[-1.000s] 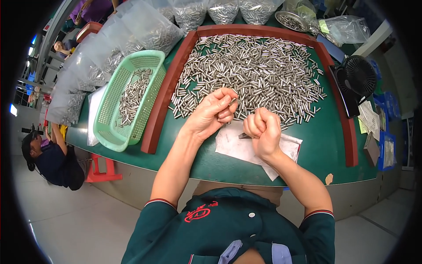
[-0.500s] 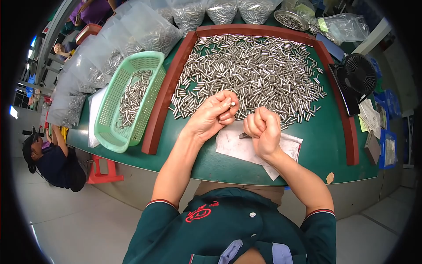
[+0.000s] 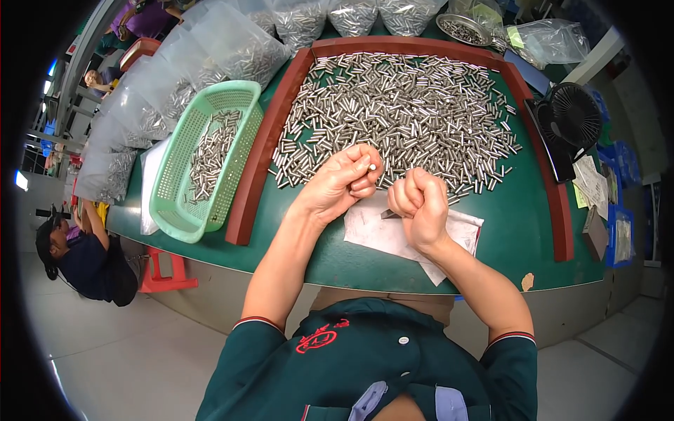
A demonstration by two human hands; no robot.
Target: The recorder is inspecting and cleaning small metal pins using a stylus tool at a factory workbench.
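Note:
My left hand is closed, palm turned up, pinching a small metal pin whose round bright end shows between thumb and fingers. Beside it on the right, my right hand is curled into a fist; whatever it may hold is hidden. A dark pointed thing shows just left of that fist, too little of it to name. Under the fist lies a stained white sheet. Beyond both hands, a wide layer of short metal pins covers the green table.
Red-brown bars border the pins. Left of them stands a green plastic basket with more pins. Bags of pins line the far and left edges. A black fan and a metal bowl are at right. A person sits at left.
Both hands keep almost the same place and grip. The whole view has shifted up very slightly.

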